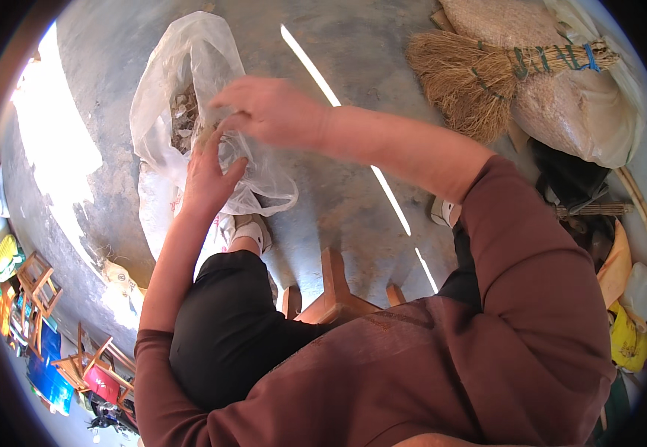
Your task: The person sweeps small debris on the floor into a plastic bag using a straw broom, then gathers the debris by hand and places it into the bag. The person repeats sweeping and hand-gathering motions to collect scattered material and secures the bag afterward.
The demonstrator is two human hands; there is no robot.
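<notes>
A clear plastic bag [156, 72] stands with its mouth spread wide on the concrete floor before me. Brown, flaky pieces [184, 117] lie inside it. My left hand [209, 181] reaches over the bag's near side, thumb apart from the fingers. Something pale brown shows at its fingertips, but whether they grip it is unclear. Just above and to the right, my right hand [276, 112] is blurred, its fingers bent over the bag and close to the left fingertips. I cannot make out anything in it. A white sack [153, 195] with red print lies partly under the bag.
A straw broom [468, 72] rests on a full, pale sack [575, 106] at the upper right. Between my legs is a wooden stool [332, 285]. Wooden chairs [41, 285] stand at the far left. A yellow bag [630, 338] lies at the right edge.
</notes>
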